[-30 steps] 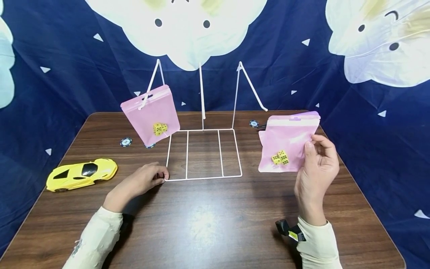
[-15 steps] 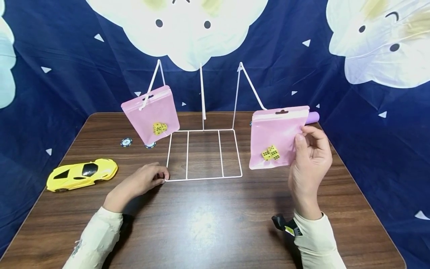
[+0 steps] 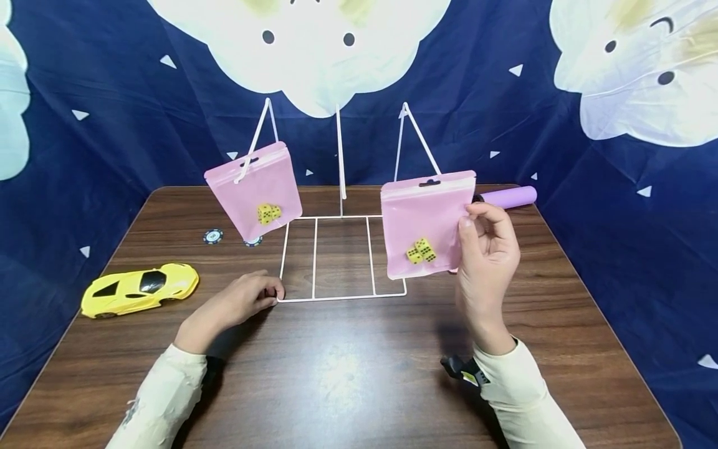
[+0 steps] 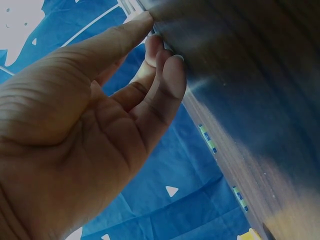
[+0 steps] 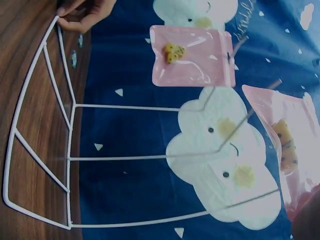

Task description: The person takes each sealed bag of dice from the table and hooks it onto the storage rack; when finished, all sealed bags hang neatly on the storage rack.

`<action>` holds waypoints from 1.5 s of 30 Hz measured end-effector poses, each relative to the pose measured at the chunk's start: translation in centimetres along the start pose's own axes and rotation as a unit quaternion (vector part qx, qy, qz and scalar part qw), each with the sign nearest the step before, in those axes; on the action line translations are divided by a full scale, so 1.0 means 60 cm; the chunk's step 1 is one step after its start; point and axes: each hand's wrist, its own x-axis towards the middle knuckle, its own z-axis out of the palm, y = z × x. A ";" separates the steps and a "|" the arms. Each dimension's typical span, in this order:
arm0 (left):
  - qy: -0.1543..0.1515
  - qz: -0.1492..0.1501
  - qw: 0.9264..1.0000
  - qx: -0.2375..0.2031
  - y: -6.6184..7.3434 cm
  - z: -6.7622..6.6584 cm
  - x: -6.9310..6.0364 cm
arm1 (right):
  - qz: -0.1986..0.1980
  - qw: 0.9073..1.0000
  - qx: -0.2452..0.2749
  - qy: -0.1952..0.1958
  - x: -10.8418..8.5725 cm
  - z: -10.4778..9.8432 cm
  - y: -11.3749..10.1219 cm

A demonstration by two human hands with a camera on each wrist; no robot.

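My right hand [image 3: 487, 265] pinches the right edge of a pink zip bag [image 3: 412, 209], raised in front of the right-hand hook. Yellow dice [image 3: 422, 251] show through its front, and its hang slot faces up. At the near left corner of the white wire display rack [image 3: 340, 149], my left hand [image 3: 238, 302] holds the base wire between thumb and finger. Another pink zip bag [image 3: 263, 184] with yellow dice hangs tilted from the left hook. In the right wrist view, the held bag [image 5: 302, 145] is apart from the hook tip. The middle hook carries no bag.
A yellow toy car [image 3: 140, 290] lies on the left of the wooden table [image 3: 336, 399]. Behind it are poker chips [image 3: 213, 236], one partly under the hanging bag in view. A purple cylinder [image 3: 510, 197] lies at the back right, near a dark blue cloth backdrop [image 3: 482, 56].
My right hand has carried its pink bag leftward and slightly up, to the right-hand hook. The purple cylinder shows more fully. My left hand stays on the rack corner.
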 end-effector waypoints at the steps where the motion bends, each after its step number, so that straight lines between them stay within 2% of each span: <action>1: 0.000 -0.001 1.000 0.000 0.000 0.000 -0.001 | 0.001 1.000 -0.001 -0.008 0.000 0.002 0.002; 9: -0.003 -0.004 1.000 -0.004 0.004 0.002 -0.006 | 0.002 0.998 -0.009 -0.059 -0.008 0.019 0.010; 22: -0.003 0.004 1.000 -0.004 0.003 -0.002 -0.001 | 0.031 0.997 0.036 -0.063 -0.023 0.041 0.017; 35: 0.000 0.008 1.000 -0.006 0.001 0.000 0.001 | 0.027 0.994 -0.007 -0.101 -0.048 0.063 0.023; 45: 0.006 0.009 1.000 0.002 0.003 -0.001 0.002 | 0.037 0.992 -0.016 -0.118 -0.057 0.073 0.026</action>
